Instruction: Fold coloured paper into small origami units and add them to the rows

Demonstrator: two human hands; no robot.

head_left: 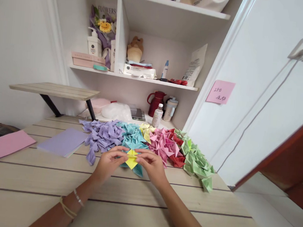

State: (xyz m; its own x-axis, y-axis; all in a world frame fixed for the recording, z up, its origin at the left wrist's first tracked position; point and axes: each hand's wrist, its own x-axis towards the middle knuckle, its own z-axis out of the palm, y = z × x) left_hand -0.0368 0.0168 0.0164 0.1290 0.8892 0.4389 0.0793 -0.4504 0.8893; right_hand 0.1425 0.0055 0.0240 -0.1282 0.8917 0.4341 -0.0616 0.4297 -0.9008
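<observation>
A small yellow folded paper [131, 162], diamond-shaped at its lower part, is pinched between my two hands above the slatted table. My left hand [112, 160] grips its left side between thumb and fingers. On the opposite side, my right hand [150, 163] holds it the same way. Just behind my hands lie heaps of folded paper pieces: purple [105, 135], teal [132, 134], pale yellow [147, 130], pink [162, 142], red [177, 160] and green [196, 162]. Some teal pieces are partly covered by my hands and the yellow paper.
Purple paper sheets [61, 142] and a pink sheet [7, 147] lie at left on the table [122, 216]. A small raised stand [55, 89] is behind them. At the back are a bottle [157, 116], a red jug [156, 103] and a shelf unit [133, 77].
</observation>
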